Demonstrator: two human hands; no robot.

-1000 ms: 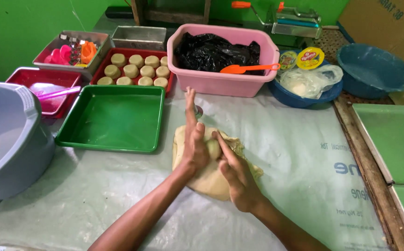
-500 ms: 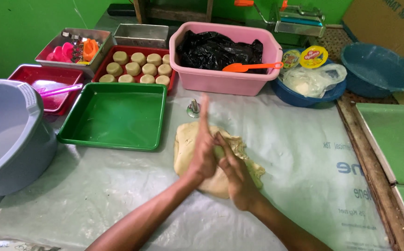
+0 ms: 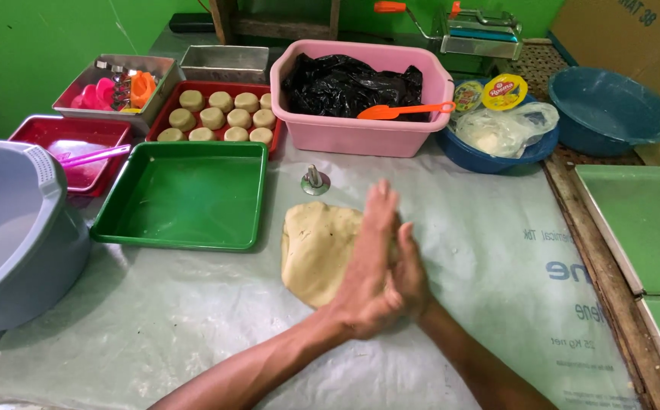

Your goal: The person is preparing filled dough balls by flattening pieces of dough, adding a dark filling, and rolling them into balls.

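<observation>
At the far left sits a grey tub (image 3: pixel 7 228), then an empty green tray (image 3: pixel 185 196); beside it a flat sheet of dough (image 3: pixel 316 250) lies on the plastic-covered table (image 3: pixel 497 250). Over the dough's right edge the left hand (image 3: pixel 368 273) and right hand (image 3: pixel 409 277) press palm to palm, fingers straight, whatever is between them hidden

A matt, slightly rough slab of pale yellow dough (image 3: pixel 318 254) lies on a translucent, faintly glossy plastic sheet (image 3: pixel 193 334), beside a glossy green plastic tray (image 3: pixel 182 196), a smooth pink plastic tub (image 3: pixel 360 133), a small shiny metal cutter (image 3: pixel 315 181) and a dull grey plastic basin (image 3: pixel 11 235).
</observation>
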